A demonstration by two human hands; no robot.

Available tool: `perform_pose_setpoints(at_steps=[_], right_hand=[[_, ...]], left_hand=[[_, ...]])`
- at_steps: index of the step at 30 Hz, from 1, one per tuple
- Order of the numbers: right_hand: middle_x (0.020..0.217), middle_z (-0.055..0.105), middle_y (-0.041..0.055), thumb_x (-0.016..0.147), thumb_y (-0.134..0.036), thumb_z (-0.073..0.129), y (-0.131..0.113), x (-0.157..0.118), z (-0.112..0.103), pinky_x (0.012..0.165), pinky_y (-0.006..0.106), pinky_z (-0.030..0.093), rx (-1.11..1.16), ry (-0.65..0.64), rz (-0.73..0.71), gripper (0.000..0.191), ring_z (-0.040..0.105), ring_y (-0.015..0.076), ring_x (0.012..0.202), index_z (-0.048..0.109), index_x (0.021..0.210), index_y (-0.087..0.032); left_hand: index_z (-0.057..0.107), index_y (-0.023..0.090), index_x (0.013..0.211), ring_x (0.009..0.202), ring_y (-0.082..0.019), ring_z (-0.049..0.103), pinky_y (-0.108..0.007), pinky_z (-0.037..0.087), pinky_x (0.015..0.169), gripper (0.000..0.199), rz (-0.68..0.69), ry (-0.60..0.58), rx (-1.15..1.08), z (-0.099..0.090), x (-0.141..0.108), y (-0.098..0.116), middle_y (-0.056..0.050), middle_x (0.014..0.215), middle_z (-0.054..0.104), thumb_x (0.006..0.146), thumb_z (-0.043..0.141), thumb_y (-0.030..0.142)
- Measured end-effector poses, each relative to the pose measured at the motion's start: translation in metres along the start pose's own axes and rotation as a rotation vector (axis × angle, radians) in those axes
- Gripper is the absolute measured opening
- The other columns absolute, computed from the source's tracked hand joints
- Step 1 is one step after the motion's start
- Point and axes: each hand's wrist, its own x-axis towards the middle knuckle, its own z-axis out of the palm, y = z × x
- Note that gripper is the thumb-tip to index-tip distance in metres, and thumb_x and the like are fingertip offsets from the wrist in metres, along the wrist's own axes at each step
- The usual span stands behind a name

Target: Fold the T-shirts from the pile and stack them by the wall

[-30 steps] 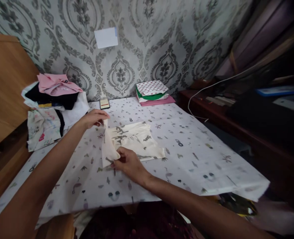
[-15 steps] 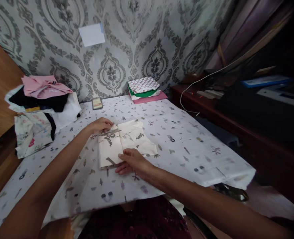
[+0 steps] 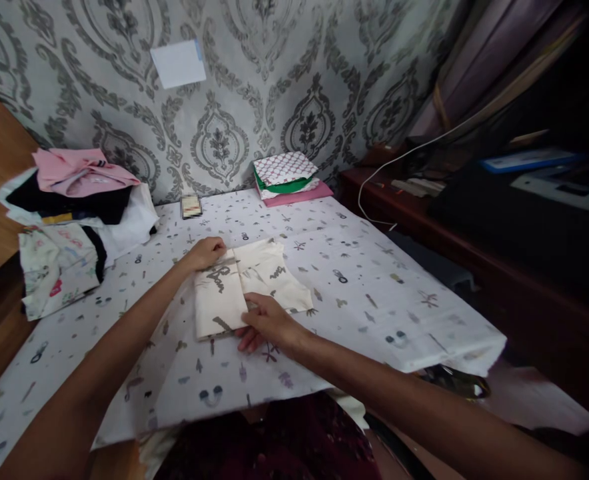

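A cream garment with dark lettering (image 3: pixel 219 300) lies partly folded on the table, its left part doubled over and its right part a single spread piece. My left hand (image 3: pixel 208 253) is at the fold's upper edge, fingers closed on the cloth. At the fold's lower right edge, my right hand (image 3: pixel 267 323) pinches the cloth between thumb and forefinger, with its other fingers lower and slightly apart.
A heap of clothes (image 3: pixel 82 193) sits at the table's left. Folded cloths (image 3: pixel 287 177) and a small card-like item (image 3: pixel 191 207) lie near the wall. A dark red desk (image 3: pixel 414 213) with a white cable (image 3: pixel 399 155) stands on the right.
The view has shifted slightly. My right hand has moved a little along the fold's edge, and its forefinger now reaches over the cloth. My left hand's fingers are more closed.
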Motion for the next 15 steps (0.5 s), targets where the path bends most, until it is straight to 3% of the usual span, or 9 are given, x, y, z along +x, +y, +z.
perform_pose_setpoints(at_steps=[4,8,11,15], right_hand=[[0.061,0.063,-0.0026,0.086,-0.005,0.048,-0.006,-0.002,0.001,0.042,0.019,0.049,-0.003,-0.008,0.02,0.035,0.064,0.0125,0.045,0.054,0.118,-0.016],[0.06,0.057,-0.0039,0.091,-0.014,0.053,-0.015,0.003,0.003,0.041,0.019,0.047,-0.059,0.02,0.013,0.007,0.065,0.0127,0.048,0.055,0.084,-0.018],[0.053,0.049,-0.0044,0.094,-0.026,0.056,-0.023,0.012,0.003,0.037,0.017,0.042,-0.173,0.069,-0.027,0.028,0.062,0.012,0.047,0.051,0.067,-0.018],[0.05,0.041,-0.0049,0.088,-0.029,0.062,-0.026,0.026,0.005,0.04,0.021,0.046,-0.27,0.159,-0.099,0.036,0.051,0.0104,0.045,0.049,0.056,-0.019]], left_hand=[[0.06,0.02,0.075,0.07,-0.018,0.055,-0.028,0.039,0.065,0.015,0.047,0.048,0.075,0.005,-0.001,-0.004,0.0,0.071,0.065,0.08,0.051,0.031],[0.063,0.02,0.082,0.073,-0.019,0.058,-0.029,0.04,0.068,0.021,0.083,0.074,0.119,0.005,-0.008,-0.006,-0.001,0.076,0.068,0.085,0.048,0.035],[0.064,0.02,0.087,0.075,-0.02,0.059,-0.029,0.041,0.069,0.027,0.097,0.098,0.139,0.002,-0.016,-0.008,-0.002,0.081,0.069,0.088,0.045,0.039],[0.065,0.02,0.092,0.073,-0.02,0.059,-0.029,0.041,0.067,0.031,0.095,0.118,0.152,-0.001,-0.025,-0.011,-0.003,0.081,0.069,0.09,0.042,0.041]])
